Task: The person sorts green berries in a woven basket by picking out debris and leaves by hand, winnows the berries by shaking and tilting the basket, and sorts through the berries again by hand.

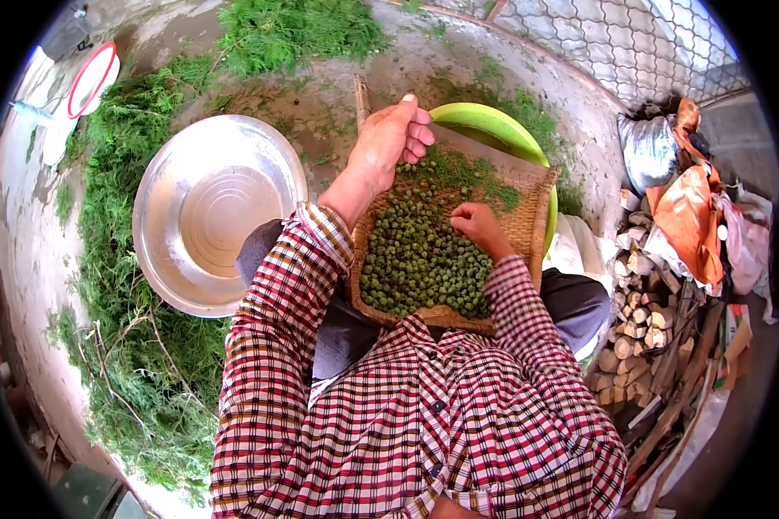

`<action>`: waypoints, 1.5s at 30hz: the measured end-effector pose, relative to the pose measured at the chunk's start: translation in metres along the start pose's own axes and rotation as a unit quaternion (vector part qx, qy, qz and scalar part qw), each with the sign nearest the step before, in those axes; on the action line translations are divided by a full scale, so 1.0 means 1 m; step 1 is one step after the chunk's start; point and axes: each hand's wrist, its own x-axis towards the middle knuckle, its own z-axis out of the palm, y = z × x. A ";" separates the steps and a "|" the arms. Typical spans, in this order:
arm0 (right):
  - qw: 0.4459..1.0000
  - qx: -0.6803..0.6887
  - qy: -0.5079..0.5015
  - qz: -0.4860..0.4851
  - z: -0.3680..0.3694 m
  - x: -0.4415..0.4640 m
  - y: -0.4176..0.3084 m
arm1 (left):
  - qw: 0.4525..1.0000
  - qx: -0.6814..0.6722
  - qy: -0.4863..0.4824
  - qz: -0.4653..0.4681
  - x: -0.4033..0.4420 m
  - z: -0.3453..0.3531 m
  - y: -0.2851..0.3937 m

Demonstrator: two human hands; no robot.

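A woven basket tray (pixel 535 192) rests over my lap, its near part full of round green cones (pixel 424 251). Finer green sprigs (pixel 472 173) are spread across its far part. My left hand (pixel 389 143) is above the far left side of the tray, thumb stretched out and fingers curled in; whatever they hold is hidden. Low over the cones on the right, my right hand (pixel 479 227) has its fingertips pinched together. I cannot make out what is between them.
A wide metal basin (pixel 173 186) stands left of my knee. Behind the tray is a yellow-green tub (pixel 493 121). Cut green branches (pixel 121 259) cover the ground at left, with another heap (pixel 294 35) at the back. Firewood (pixel 632 355) and bags (pixel 688 221) are piled at right.
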 end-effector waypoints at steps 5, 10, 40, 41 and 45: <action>0.974 -0.189 0.092 -0.084 0.020 0.025 -0.001 | 1.000 0.005 0.008 -0.006 0.001 -0.004 0.001; 0.981 -0.169 0.085 0.049 0.023 0.032 -0.015 | 1.000 -0.005 0.003 0.003 -0.002 -0.004 0.005; 0.989 0.116 0.045 0.082 0.025 0.007 -0.023 | 1.000 0.008 0.009 -0.010 0.000 -0.004 0.001; 0.990 0.099 0.056 0.087 0.027 0.007 -0.029 | 1.000 0.009 0.009 -0.009 0.000 -0.004 0.001; 0.990 -0.105 0.019 0.088 0.033 0.021 -0.027 | 1.000 -0.003 0.011 -0.008 -0.001 -0.005 0.001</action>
